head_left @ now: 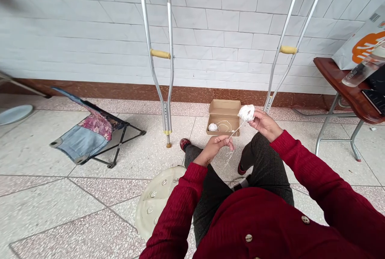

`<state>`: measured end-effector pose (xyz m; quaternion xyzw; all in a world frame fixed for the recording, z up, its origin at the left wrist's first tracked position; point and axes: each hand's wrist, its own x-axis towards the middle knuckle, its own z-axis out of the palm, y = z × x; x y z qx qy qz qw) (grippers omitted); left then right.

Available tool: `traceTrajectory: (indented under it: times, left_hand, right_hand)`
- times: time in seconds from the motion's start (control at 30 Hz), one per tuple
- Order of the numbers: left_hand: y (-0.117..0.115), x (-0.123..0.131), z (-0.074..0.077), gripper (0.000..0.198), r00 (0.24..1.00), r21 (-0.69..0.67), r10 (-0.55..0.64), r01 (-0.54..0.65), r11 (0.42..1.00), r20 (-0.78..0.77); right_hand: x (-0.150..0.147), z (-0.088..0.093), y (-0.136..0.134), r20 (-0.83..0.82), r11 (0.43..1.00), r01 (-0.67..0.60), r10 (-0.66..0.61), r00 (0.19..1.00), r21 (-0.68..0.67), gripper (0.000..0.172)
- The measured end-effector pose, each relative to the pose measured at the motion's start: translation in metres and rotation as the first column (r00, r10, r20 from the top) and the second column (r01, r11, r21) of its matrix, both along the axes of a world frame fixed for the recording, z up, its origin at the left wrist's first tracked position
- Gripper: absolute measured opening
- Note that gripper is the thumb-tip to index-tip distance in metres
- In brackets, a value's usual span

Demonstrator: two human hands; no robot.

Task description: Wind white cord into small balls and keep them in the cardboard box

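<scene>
Between the thumb and fingers of my right hand (264,123) is a loosely wound ball of white yarn (247,113). A strand (237,129) runs from it down to my left hand (217,146), whose fingers are closed on the yarn. Loose yarn ends (230,155) dangle below my left fingers. Just beyond my hands an open cardboard box (225,107) lies on the floor. Inside it sit a second, speckled white ball (213,127) and a loop of loose yarn.
Two metal crutches (166,90) (285,50) lean on the tiled wall. A folding stool (87,134) is at left, a round pale cover (155,198) beside my leg. At right a brown table (339,86) holds a bottle (359,73) and a bag (345,52).
</scene>
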<state>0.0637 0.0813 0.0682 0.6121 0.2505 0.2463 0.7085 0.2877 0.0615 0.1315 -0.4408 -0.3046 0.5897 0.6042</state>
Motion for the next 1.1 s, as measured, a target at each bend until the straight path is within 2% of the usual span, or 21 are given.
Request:
traceTrajectory:
  times: [0.13, 0.23, 0.33, 0.4, 0.47, 0.53, 0.6, 0.67, 0.73, 0.87, 1.0, 1.1]
  left_hand:
    - [-0.003, -0.002, 0.003, 0.029, 0.997, -0.001, -0.080, 0.080, 0.997, -0.002]
    - [-0.014, -0.009, 0.015, 0.030, 0.986, -0.031, -0.166, 0.167, 0.986, 0.025]
    - [-0.023, -0.019, 0.021, 0.030, 0.986, -0.039, -0.160, 0.162, 0.986, 0.051]
    - [-0.022, -0.022, 0.015, 0.031, 0.992, 0.018, -0.126, 0.126, 0.992, -0.006]
    - [-0.014, -0.022, 0.001, 0.032, 0.989, 0.116, -0.058, 0.075, 0.990, -0.139]
    - [-0.004, -0.018, -0.013, 0.030, 0.965, 0.211, 0.070, -0.016, 0.977, -0.252]
    - [0.004, -0.010, -0.020, 0.032, 0.946, 0.288, 0.194, -0.117, 0.951, -0.258]
    - [0.009, 0.002, -0.017, 0.042, 0.948, 0.342, 0.257, -0.182, 0.922, -0.189]
    - [0.009, 0.017, -0.005, 0.047, 0.959, 0.367, 0.260, -0.203, 0.908, -0.112]
    - [0.003, 0.046, 0.017, 0.031, 0.958, 0.330, 0.287, -0.266, 0.906, -0.016]
    - [-0.001, 0.060, 0.017, 0.025, 0.909, 0.274, 0.416, -0.398, 0.875, -0.009]
    - [-0.001, 0.055, 0.012, 0.029, 0.921, 0.288, 0.389, -0.365, 0.885, -0.029]
  right_hand:
    - [0.001, -0.001, 0.000, -0.010, 1.000, 0.025, -0.026, 1.000, -0.008, 0.028]
    - [0.011, -0.009, 0.006, 0.033, 0.991, 0.130, -0.129, 0.991, -0.021, 0.026]
    - [0.022, -0.021, 0.009, 0.112, 0.964, 0.259, -0.251, 0.961, -0.062, 0.027]
    - [0.023, -0.027, 0.008, 0.153, 0.955, 0.285, -0.271, 0.950, -0.081, 0.026]
    - [0.019, -0.027, 0.005, 0.199, 0.963, 0.264, -0.247, 0.948, -0.062, 0.026]
    - [0.012, -0.023, 0.002, 0.257, 0.972, 0.234, -0.221, 0.941, -0.021, 0.033]
    - [0.003, -0.016, 0.000, 0.314, 0.976, 0.218, -0.211, 0.926, 0.012, 0.042]
    - [-0.003, -0.009, -0.001, 0.373, 0.977, 0.208, -0.209, 0.904, 0.043, 0.047]
    - [-0.007, -0.004, 0.000, 0.439, 0.976, 0.204, -0.218, 0.872, 0.080, 0.047]
    - [-0.011, -0.003, 0.003, 0.585, 0.964, 0.202, -0.265, 0.767, 0.173, 0.044]
    - [-0.010, -0.005, 0.005, 0.678, 0.961, 0.172, -0.276, 0.681, 0.219, 0.045]
    - [-0.005, -0.003, 0.006, 0.662, 0.958, 0.196, -0.287, 0.692, 0.210, 0.045]
